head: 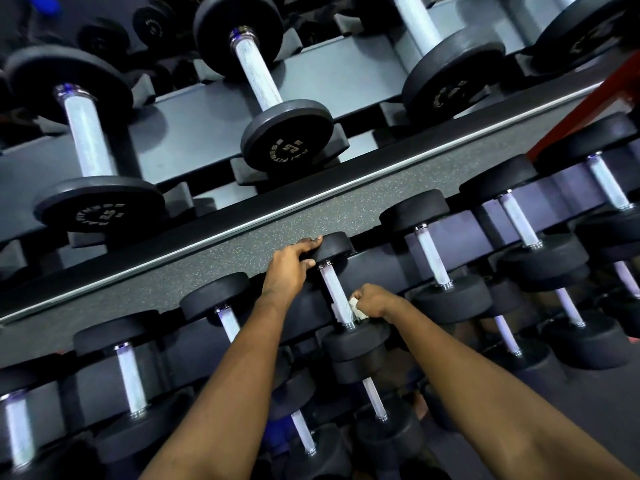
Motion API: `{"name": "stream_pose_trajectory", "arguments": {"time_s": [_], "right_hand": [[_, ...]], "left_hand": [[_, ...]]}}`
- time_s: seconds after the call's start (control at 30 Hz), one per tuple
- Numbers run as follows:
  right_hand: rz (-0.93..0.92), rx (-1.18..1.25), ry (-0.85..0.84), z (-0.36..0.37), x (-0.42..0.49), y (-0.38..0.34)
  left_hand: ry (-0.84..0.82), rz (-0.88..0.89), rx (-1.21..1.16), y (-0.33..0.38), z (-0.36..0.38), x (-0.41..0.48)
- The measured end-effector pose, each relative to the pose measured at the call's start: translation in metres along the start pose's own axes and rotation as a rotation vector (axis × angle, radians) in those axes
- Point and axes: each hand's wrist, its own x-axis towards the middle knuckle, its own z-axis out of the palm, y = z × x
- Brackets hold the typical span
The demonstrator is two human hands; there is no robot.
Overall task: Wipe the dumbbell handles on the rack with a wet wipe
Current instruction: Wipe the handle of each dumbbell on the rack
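A black dumbbell with a silver knurled handle (334, 289) lies on the middle tier of the rack (301, 81). My left hand (289, 265) grips its far head (336, 245), fingers over the top edge and thumb near the handle's far end. My right hand (372, 301) holds a small white wet wipe (355, 304) pressed against the near end of that handle, just above the near head (356, 341). Most of the wipe is hidden inside the fingers.
Several more dumbbells sit left and right on the same tier, e.g. one (434, 252) close to my right arm. Larger ones (258, 77) rest on the top tier; smaller ones (374, 400) on the tier below. A red frame bar (588, 105) crosses upper right.
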Motion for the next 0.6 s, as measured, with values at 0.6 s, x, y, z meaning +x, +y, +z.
{"name": "stream_pose_trajectory", "arguments": {"time_s": [0.6], "right_hand": [[0.154, 0.121, 0.332, 0.024, -0.03, -0.044]], "left_hand": [[0.009, 0.0, 0.014, 0.007, -0.004, -0.005]]}}
